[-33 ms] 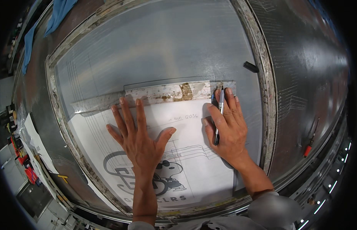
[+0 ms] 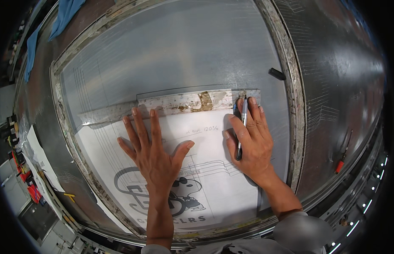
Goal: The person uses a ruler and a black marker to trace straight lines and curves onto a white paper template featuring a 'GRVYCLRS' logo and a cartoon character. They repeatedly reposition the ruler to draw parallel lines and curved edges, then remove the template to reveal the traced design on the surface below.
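Note:
A stained, translucent ruler lies crosswise over a white sheet with drawn lines and dark printed graphics, on a grey panel inside a worn metal frame. My left hand is spread flat on the sheet, its longer fingertips at the ruler's lower edge. My right hand grips a silver-and-black pen near the ruler's right end, with fingertips resting there and the pen's tip over the ruler's upper part.
A black pen cap rests inside the frame at the right. Outside it are a red-handled screwdriver on the right, blue cloths at the upper left, and loose white sheets and tools along the left.

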The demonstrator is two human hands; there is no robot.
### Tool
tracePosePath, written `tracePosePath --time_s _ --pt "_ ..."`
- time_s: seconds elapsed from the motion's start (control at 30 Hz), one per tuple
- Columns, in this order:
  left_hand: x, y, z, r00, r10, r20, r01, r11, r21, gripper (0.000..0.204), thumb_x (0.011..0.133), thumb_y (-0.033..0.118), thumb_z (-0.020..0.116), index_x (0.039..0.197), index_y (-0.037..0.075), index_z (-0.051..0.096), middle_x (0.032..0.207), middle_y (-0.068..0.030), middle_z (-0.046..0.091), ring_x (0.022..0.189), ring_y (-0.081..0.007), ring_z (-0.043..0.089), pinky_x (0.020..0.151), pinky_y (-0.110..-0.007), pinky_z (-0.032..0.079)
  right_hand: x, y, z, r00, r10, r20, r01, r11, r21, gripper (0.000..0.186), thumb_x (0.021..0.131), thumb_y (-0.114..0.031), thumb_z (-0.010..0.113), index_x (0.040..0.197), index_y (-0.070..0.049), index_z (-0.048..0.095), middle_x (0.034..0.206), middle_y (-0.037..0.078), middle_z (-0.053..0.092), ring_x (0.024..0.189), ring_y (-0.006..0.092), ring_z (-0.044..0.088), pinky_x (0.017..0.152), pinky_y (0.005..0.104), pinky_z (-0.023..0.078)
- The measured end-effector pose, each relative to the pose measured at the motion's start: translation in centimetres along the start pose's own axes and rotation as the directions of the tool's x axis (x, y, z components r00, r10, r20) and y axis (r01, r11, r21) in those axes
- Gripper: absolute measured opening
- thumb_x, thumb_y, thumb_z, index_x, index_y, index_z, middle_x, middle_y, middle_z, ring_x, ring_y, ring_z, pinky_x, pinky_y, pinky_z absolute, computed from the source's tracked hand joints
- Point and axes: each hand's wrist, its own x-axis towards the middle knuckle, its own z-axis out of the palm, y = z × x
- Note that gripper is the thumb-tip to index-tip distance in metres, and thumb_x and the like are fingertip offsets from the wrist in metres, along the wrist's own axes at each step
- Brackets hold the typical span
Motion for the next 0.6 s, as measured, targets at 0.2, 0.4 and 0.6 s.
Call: tracePosePath --time_s 0.2,0.4,0.6 --pt "0.09 0.07 -0.29 1.000 0.002 0.011 -0.001 1.000 -0.026 0.110 0.071 0.070 0.076 0.160 0.022 0.032 0.170 -0.0126 0.015 0.157 -0.0373 0.007 0.119 -0.070 0.003 0.13 -0.27 -0.25 1.000 0.003 0.024 -0.003 1.000 -0.019 0.035 0.085 -0.012 0.071 0.120 -0.005 0.066 0.141 0.025 0.058 0.140 0.0444 0.046 0.113 0.0584 0.039" --pt "0.10 -0.32 -0.24 0.999 0.039 0.004 -0.038 0.994 -0.104 0.108 0.073 0.070 0.075 0.157 0.014 0.036 0.170 -0.0153 0.012 0.156 -0.0408 0.002 0.115 -0.075 -0.002 -0.07 -0.71 -0.09 0.999 -0.004 0.032 0.004 1.000 -0.012 0.039 0.083 -0.006 0.070 0.121 -0.004 0.064 0.144 0.026 0.055 0.142 0.0461 0.043 0.115 0.0594 0.035" --pt "0.25 -0.42 -0.77 0.999 0.027 0.024 -0.023 0.989 -0.143 0.106 0.073 0.071 0.075 0.153 0.008 0.044 0.167 -0.0200 0.017 0.155 -0.0448 0.004 0.114 -0.076 0.000 -0.35 -0.60 0.23 0.999 -0.044 0.030 0.045 0.999 -0.019 0.042 0.083 -0.003 0.070 0.124 0.000 0.061 0.143 0.029 0.054 0.144 0.0464 0.040 0.116 0.0595 0.033"
